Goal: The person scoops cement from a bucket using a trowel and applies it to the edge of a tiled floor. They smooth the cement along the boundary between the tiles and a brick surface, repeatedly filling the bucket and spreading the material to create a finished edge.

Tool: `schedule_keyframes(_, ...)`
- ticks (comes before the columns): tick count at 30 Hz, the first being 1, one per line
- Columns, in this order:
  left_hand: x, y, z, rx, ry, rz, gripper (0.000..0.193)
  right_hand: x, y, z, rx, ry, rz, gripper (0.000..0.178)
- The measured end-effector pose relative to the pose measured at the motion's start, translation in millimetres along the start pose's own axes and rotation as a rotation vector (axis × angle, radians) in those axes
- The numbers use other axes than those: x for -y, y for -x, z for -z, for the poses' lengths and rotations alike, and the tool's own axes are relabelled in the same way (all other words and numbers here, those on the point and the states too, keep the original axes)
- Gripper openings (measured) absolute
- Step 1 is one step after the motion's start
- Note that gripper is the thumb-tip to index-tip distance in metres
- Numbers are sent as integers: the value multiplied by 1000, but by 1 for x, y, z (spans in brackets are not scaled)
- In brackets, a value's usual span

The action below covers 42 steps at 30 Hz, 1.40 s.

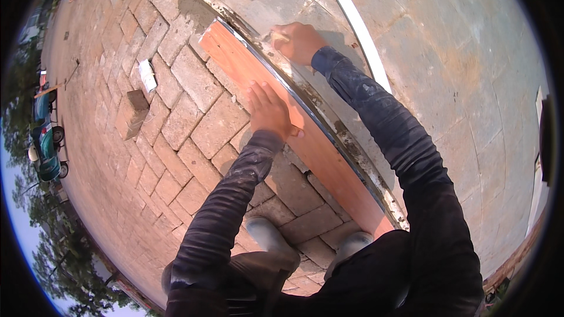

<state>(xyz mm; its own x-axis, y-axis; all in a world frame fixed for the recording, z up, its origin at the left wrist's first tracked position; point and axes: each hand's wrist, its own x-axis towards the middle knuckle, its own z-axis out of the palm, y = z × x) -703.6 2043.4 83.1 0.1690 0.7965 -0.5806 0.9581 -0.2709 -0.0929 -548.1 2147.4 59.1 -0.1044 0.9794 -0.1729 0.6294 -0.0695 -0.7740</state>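
Observation:
A long board with an orange wood-grain face (pixel 326 164) runs slantwise beside the raised edge of a concrete slab. My left hand (pixel 267 108) rests on its upper half, fingers stretched out over the face and thumb toward the board's slab-side edge. Dark mortar-stained edging (pixel 346 158) lies between board and slab. Past the board, over the slab's rim near the board's far end, my right hand (pixel 299 42) is closed, with a small pale yellowish thing (pixel 278 37) showing at its fingers. Its kind is too hidden to tell.
Herringbone paving bricks (pixel 197 82) spread to the left, with a loose block (pixel 132 114) and a crumpled white packet (pixel 147 75) on them. A white strip (pixel 355 23) crosses the concrete slab (pixel 446 94). My boots (pixel 264 232) stand by the board. Green three-wheeled vehicles (pixel 47 147) stand far left.

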Motion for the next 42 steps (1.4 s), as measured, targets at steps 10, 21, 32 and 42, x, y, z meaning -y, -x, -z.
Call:
schedule_keyframes(10, -4, 4, 9, 7, -78, -33, 142, 15, -5, 7, 184, -102, -166, 48)
schedule_keyframes(21, 3, 0, -7, -53, 49, -36, 150, -2, 0, 13, 69, 62, -53, 51)
schedule_keyframes(32, 5, 1, -6, -20, 13, -27, 145, 5, 14, 39, 279, -33, 1, 49)
schedule_keyframes(42, 0, 0, 5, 57, 9, 18, 151, 37, -37, 20, 226, 10, -185, 48)
